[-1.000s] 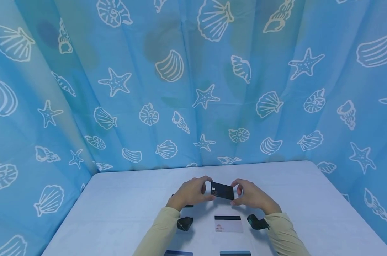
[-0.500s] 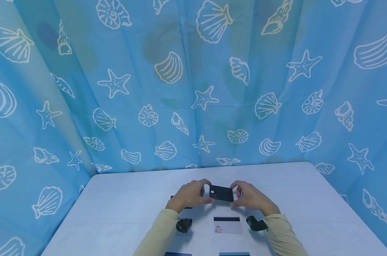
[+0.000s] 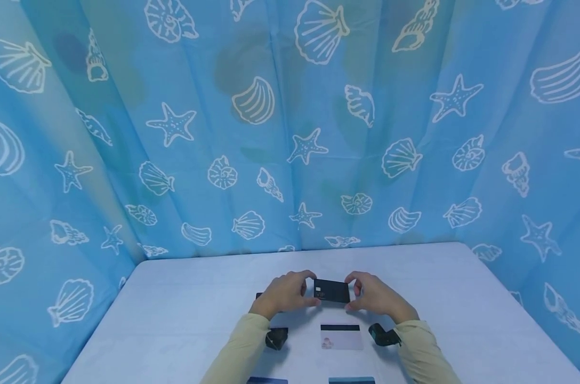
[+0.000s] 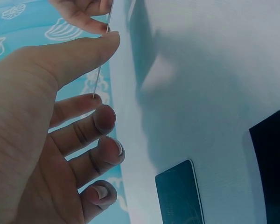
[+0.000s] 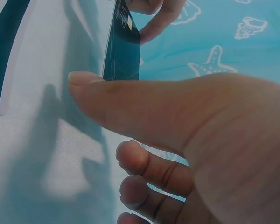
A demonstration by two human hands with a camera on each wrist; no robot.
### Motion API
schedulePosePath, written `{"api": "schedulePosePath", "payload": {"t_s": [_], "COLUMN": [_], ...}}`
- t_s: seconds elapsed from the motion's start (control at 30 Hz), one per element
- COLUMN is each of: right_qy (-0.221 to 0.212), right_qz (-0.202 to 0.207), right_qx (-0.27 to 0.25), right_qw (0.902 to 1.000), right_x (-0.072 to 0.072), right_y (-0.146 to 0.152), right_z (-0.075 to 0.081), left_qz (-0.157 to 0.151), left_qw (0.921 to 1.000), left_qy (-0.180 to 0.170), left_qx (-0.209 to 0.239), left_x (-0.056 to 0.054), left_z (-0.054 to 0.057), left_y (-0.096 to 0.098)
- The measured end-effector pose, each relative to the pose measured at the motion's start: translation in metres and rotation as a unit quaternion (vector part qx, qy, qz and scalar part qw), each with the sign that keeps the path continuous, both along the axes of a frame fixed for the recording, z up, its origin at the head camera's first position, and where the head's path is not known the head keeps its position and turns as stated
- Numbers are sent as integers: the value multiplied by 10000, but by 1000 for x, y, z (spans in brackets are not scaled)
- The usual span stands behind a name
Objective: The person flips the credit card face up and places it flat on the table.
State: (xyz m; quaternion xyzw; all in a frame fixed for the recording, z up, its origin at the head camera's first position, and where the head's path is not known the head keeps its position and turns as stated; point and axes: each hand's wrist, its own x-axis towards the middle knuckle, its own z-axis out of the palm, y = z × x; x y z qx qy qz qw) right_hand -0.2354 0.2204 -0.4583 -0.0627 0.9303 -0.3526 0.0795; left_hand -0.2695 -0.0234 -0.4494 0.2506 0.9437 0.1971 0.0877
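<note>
A black card (image 3: 331,291) with a chip and "VIP" lettering is held up over the white table, its front facing the head camera. My left hand (image 3: 287,292) pinches its left end between thumb and fingertips. At the opposite end, my right hand (image 3: 377,293) pinches it the same way. The left wrist view catches the card (image 4: 98,79) almost edge-on, as a thin line. In the right wrist view its dark face (image 5: 123,53) shows beyond my thumb. The remaining fingers of both hands are loosely bent around nothing.
Below the hands lies a pale card (image 3: 341,341) with a black stripe. Two blue-edged cards (image 3: 267,381) (image 3: 351,381) are cut off at the bottom. Another dark card (image 3: 258,294) is mostly hidden behind my left hand. A shell-patterned blue curtain (image 3: 290,133) hangs behind the table.
Over the last second the black card has tipped slightly and its lettering shows more clearly. Both hands keep their pinch on it. Since half a second ago it has hardly moved.
</note>
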Motion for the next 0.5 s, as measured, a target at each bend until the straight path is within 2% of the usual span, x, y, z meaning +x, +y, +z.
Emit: {"api": "schedulePosePath", "payload": {"t_s": [0.2,0.5], "right_qy": [52,-23], "right_qz": [63,106], "right_qx": [75,110], "right_qw": [9999,9999], "right_x": [-1,-1], "right_y": [0,1], "right_z": [-3,-3], "left_qz": [27,-7], "left_qw": [9999,9994], "left_qy": [86,29], "left_qx": [-130,-346], "left_x": [1,-1], "left_z": [-2,-4], "left_y": [0,3]}}
